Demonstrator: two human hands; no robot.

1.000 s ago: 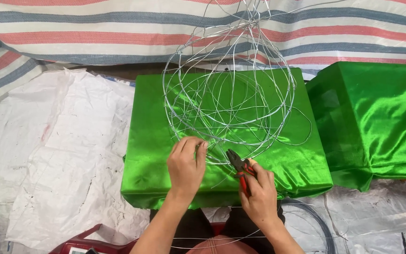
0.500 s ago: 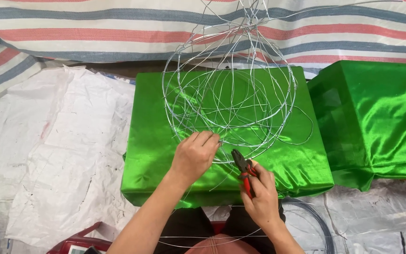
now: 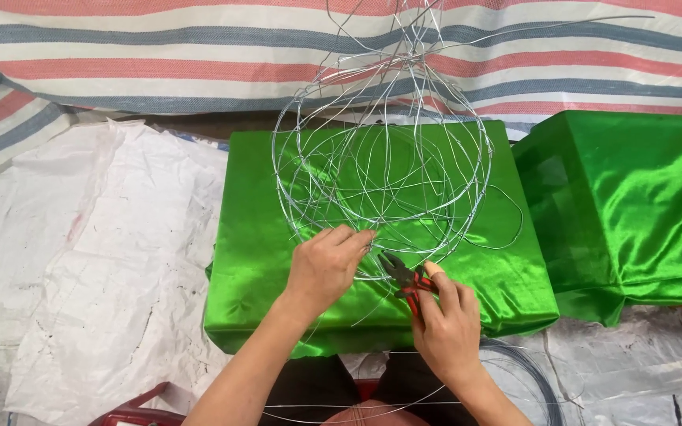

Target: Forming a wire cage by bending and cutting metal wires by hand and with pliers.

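With the round wire frame [image 3: 380, 166] largely shaped yet loose-ended, the left hand [image 3: 324, 267] is pinching its 6 o'clock rim while the right hand [image 3: 447, 327] is gripping red-handled pliers [image 3: 404, 276] at 5 o'clock.

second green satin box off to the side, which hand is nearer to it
Right. The right hand, holding red-handled pliers, sits closer to the second green satin-covered box; the left hand pinches the silver wire frame farther away.
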